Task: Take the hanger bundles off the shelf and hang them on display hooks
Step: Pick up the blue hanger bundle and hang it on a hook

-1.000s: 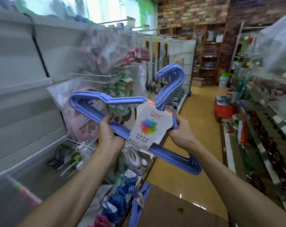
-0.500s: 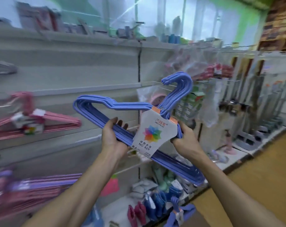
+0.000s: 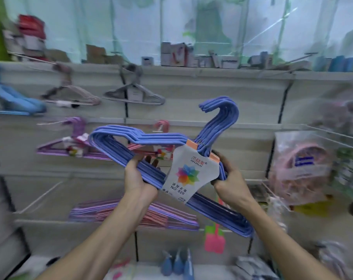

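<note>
Both hands hold one blue hanger bundle [image 3: 131,138] up in front of a grey display wall [image 3: 212,93]. The left hand [image 3: 139,178] grips the bundle's lower bar from beneath, thumb on the near side and fingers [image 3: 149,158] curled over the far side, their tips showing above the bars. The right hand [image 3: 230,182] closes around the bundle just beside the neck, its fingers wrapped behind the wires and partly hidden by the white paper label [image 3: 188,174], which sits between the two hands and bears a multicoloured flower and "NO 829". The bundle is tilted: its stacked hooks [image 3: 222,110] rise above the right fingers, one shoulder reaches out beyond the left fingers, and the other end slopes down past the right wrist. Behind the hands, blurred, other bundles hang on the wall: a purple bundle [image 3: 70,146] out past the left fingers, a pink bundle [image 3: 159,146] partly hidden behind the blue one, grey bundles [image 3: 135,93] higher up, a light blue bundle [image 3: 14,100] far off on the left-hand side, and a purple and pink stack [image 3: 131,215] below the left wrist. A bagged pink coil [image 3: 301,168] hangs beyond the right hand. A pink tag [image 3: 214,239] hangs below the right forearm. Small boxes [image 3: 173,54] line the top shelf.
</note>
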The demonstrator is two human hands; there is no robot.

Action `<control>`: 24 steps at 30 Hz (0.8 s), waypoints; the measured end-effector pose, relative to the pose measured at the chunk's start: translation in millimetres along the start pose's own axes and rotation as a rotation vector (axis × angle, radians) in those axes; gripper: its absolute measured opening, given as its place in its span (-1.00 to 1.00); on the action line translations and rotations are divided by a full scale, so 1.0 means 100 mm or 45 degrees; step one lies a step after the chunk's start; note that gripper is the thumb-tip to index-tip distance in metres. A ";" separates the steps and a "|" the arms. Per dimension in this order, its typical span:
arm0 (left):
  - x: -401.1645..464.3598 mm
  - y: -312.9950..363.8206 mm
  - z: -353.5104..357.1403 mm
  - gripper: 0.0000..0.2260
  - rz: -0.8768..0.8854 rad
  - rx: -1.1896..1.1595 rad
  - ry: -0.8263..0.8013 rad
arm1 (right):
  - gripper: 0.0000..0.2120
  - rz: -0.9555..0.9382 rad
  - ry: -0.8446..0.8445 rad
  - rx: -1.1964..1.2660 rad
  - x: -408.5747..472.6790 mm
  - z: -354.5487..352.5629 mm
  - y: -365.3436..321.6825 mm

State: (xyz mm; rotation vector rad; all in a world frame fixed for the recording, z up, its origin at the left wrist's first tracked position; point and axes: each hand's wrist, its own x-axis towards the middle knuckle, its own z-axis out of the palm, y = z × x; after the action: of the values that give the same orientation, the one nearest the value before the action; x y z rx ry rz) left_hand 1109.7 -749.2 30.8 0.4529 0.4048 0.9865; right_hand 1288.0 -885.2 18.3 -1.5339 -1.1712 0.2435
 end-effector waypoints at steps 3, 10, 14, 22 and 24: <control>-0.13 0.54 -0.25 -0.91 0.093 -0.020 0.065 | -0.37 -0.072 -0.052 0.045 0.10 0.57 -0.27; -0.32 1.82 -1.02 -0.90 0.277 -0.053 0.174 | -0.33 -0.131 -0.249 0.115 0.26 1.99 -0.83; -0.36 2.55 -1.52 -0.90 0.356 -0.050 0.229 | -0.35 -0.159 -0.323 0.180 0.32 2.80 -1.17; -0.45 3.77 -2.43 -0.80 0.509 -0.051 0.361 | -0.33 -0.187 -0.463 0.210 0.37 4.31 -1.65; -0.45 4.01 -2.63 -0.81 0.542 -0.049 0.382 | -0.33 -0.201 -0.498 0.214 0.41 4.62 -1.75</control>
State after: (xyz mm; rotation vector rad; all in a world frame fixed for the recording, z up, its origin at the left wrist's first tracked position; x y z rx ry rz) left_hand 670.9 -550.3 31.6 0.3624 0.5712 1.4820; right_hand 894.1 -584.9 23.1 -1.2707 -1.5291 0.5396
